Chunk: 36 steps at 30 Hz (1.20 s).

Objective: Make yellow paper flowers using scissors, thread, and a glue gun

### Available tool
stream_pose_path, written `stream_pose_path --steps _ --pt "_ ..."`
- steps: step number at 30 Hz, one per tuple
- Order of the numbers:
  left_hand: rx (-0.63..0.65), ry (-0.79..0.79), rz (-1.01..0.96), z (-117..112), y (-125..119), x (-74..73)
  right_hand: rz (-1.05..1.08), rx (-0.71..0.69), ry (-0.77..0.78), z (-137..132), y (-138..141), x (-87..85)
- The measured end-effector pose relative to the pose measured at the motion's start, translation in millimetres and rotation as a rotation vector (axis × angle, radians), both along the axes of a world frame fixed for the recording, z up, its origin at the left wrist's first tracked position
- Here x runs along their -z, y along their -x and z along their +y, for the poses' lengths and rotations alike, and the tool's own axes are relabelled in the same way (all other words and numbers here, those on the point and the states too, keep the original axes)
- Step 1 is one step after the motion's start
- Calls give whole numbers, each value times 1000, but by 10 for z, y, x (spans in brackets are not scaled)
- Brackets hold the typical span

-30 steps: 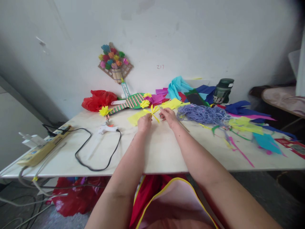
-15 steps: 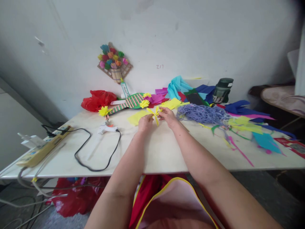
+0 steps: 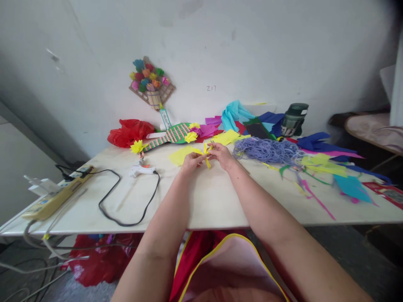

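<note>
Narrow, star-like yellow paper piece (image 3: 205,149) sits between the fingertips of the left hand (image 3: 192,162) and right hand (image 3: 221,155), over the middle of the white, smooth-topped desk (image 3: 217,197); each grip is pinched closed on it; its slim strips splay far, near and left; a flat yellow paper sheet (image 3: 180,156) lies just left.

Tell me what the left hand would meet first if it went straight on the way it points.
First the yellow paper, right at the fingertips of the left hand. Just past it, probably the right hand, though depth is hard to judge.
</note>
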<state>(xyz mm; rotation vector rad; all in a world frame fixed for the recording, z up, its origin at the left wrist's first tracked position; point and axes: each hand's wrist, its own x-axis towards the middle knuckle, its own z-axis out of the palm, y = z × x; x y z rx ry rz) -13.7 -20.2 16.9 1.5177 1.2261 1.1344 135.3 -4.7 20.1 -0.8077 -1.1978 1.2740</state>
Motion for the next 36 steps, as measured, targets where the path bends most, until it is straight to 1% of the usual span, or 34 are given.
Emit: stream_pose_path --steps 5,10,15,18,22,26,30,36 --pt "-1 -38 -25 4 2 8 12 -4 -4 7 -3 9" --pt "-19 -84 -20 38 7 47 21 4 18 8 8 5" --pt "-33 -92 -21 64 6 67 5 12 35 13 14 12" --pt "-25 -89 -24 63 6 58 -56 60 7 31 16 27" --pt "-14 -86 -25 48 6 41 -142 185 -113 72 17 49" --pt "-21 -80 -25 32 2 30 -170 291 -176 108 8 54" --pt "-37 -85 -43 18 -6 21 -181 311 -235 109 5 45" --pt "-60 -91 -71 -4 -26 -4 -223 339 -246 89 19 29"
